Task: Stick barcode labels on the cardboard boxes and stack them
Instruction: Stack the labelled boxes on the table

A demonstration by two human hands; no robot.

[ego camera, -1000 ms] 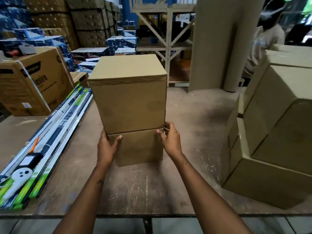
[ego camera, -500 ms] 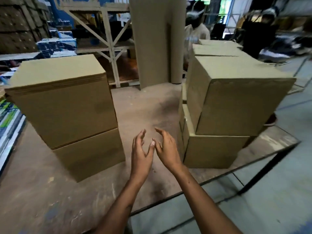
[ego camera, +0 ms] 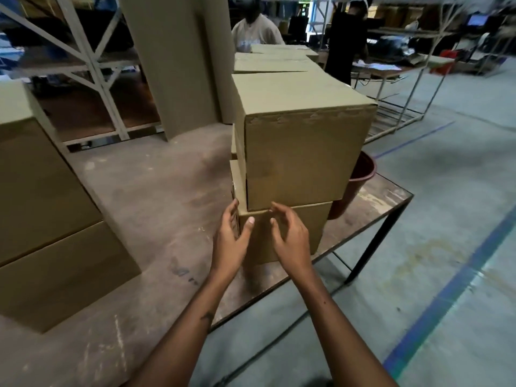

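Both hands are up at the near corner of the right-hand stack of boxes. The left hand (ego camera: 229,239) has its fingers loosely spread, fingertips around the left edge of the lower box (ego camera: 290,233) and the thumb lying on its front face, right under the seam where the upper box (ego camera: 301,152) sits on it. Not really a grip, more of a light touch. The right hand (ego camera: 290,238) is just beside the left one, fingers relaxed and slightly curled in front of that same face; can't tell if they actually touch the cardboard.

The upper box sits a bit skewed on the lower one, overhanging to the right of the hands. Off to the left of the left hand, well apart, there's a second stack (ego camera: 47,213) of two boxes on the same worn table (ego camera: 156,196). Past the right hand, behind the stack, a reddish bucket (ego camera: 360,180) peeks out. No barcode labels are visible on any face shown.
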